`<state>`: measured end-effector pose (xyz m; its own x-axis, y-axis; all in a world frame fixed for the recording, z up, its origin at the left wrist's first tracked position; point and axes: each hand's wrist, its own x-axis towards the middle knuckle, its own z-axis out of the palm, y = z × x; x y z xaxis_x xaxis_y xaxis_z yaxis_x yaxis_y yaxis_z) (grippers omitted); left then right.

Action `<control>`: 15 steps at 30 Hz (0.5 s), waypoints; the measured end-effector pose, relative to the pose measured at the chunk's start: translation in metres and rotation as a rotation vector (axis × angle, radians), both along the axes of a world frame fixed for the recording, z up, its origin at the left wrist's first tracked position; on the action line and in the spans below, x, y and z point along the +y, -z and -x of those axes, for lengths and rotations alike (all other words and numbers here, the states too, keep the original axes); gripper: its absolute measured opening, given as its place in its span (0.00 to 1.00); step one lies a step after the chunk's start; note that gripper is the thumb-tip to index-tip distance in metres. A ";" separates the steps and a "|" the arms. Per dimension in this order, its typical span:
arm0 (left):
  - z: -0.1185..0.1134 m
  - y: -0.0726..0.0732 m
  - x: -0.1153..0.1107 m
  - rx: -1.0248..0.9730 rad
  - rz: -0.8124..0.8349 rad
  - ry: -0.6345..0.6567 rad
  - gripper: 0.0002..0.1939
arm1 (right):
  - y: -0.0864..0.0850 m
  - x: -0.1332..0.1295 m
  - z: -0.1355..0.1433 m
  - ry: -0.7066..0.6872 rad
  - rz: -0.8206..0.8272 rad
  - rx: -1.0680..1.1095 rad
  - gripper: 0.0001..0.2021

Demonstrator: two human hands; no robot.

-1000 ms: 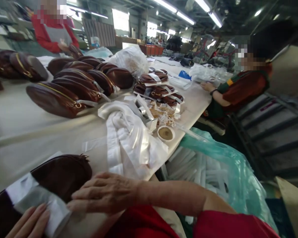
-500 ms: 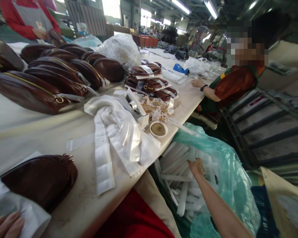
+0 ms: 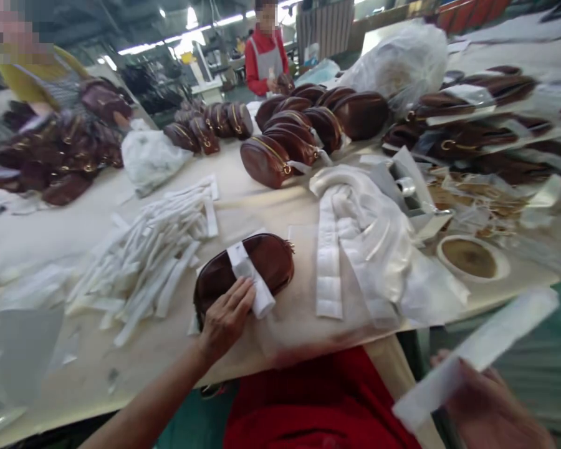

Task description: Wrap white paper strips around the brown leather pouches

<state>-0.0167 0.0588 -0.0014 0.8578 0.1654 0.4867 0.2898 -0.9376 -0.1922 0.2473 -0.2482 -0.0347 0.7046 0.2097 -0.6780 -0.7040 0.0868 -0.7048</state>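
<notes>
Brown pouch (image 3: 273, 262) under left hand (image 3: 227, 315)

The brown pouch (image 3: 275, 262) looks like smooth leather or something like it, softly glossy, crossed by a matt white band (image 3: 241, 262) that could be paper or thin cloth; the row of brown pouches (image 3: 264, 161) shines more, with bright gold-coloured metal zips and rings. The bundled sheeting (image 3: 378, 240) is translucent, creased, shiny plastic; the big bag (image 3: 402, 59) is clear, crinkled plastic; the desk (image 3: 271, 215) has a pale, mostly smooth covering with a dull sheen.
</notes>
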 end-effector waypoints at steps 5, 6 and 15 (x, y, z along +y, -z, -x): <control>-0.002 -0.003 0.000 -0.013 0.073 -0.003 0.17 | -0.051 0.120 0.088 -0.535 -0.301 0.207 0.17; -0.002 -0.004 0.000 -0.024 0.096 -0.009 0.17 | -0.053 0.138 0.099 -0.609 -0.334 0.207 0.18; -0.001 -0.020 0.012 -0.021 0.325 -0.036 0.18 | -0.034 0.219 0.151 -0.835 -0.308 0.192 0.17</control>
